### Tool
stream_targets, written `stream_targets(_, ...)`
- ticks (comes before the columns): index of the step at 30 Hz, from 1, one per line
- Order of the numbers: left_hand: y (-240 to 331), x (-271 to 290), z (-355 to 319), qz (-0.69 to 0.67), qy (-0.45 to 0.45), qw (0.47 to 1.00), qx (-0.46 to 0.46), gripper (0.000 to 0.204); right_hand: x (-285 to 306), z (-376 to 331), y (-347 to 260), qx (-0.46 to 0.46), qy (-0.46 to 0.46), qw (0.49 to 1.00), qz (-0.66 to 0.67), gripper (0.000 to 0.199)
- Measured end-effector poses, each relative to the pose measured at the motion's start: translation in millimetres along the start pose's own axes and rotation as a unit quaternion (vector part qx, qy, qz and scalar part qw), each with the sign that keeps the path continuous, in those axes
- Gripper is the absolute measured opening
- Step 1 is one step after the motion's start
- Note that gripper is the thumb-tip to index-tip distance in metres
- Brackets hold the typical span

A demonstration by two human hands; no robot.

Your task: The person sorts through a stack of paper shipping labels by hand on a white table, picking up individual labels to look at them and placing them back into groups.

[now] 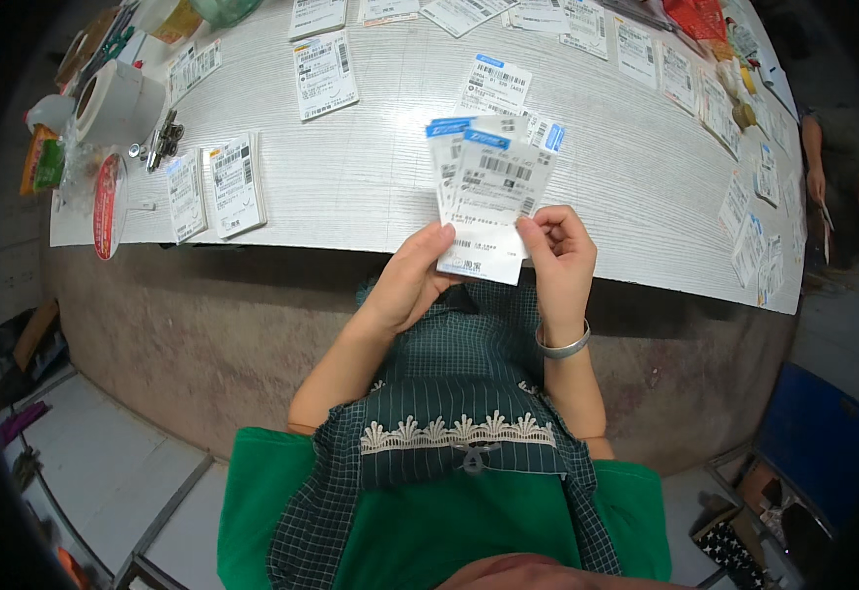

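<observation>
A loose fan of white shipping labels [493, 202] with blue corners and printed barcodes is held up over the table's near edge. At its lower left, my left hand [412, 278] grips the labels, thumb on top and fingers underneath. My right hand [562, 258], with a silver bracelet at the wrist, pinches the right edge of the fan between thumb and fingers. Just beyond the fan, another blue-cornered label [494, 87] lies on the table, partly covered by the held ones.
Piles of labels [238, 187] lie on the white table [351, 177], with more along its far and right sides. A tape roll [120, 103], metal keys [164, 141] and a red oval item [108, 206] are at left. Another person's hand [817, 185] shows at far right.
</observation>
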State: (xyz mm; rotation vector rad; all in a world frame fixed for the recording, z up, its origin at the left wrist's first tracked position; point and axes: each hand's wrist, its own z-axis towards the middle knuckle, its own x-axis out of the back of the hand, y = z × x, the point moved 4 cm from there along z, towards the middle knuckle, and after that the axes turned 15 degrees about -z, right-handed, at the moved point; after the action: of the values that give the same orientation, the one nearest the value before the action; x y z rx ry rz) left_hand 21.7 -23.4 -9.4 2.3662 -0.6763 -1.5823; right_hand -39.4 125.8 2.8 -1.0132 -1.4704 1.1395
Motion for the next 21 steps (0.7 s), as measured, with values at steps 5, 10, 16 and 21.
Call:
stream_targets(5, -2, 6, 1, 0.107, 0.005, 0.994, -0.002, 0.035, 3, -4, 2, -0.011, 0.017, 1.000, -0.011, 0.008)
stream_targets(10, 2, 2, 1, 0.134, 0.027, 0.990, -0.029, 0.030, 10, -7, -5, 0.003, 0.023, 0.991, -0.129, 0.018)
stream_targets(16, 1, -2, 2, 0.087, 0.039, 0.995, -0.028, 0.031, 44, -6, 6, -0.029, 0.073, 0.994, -0.075, 0.021)
stream_targets(21, 2, 0, 5, 0.120, 0.043, 0.991, -0.033, 0.029, 61, -6, 2, -0.049, 0.053, 0.996, -0.051, 0.017)
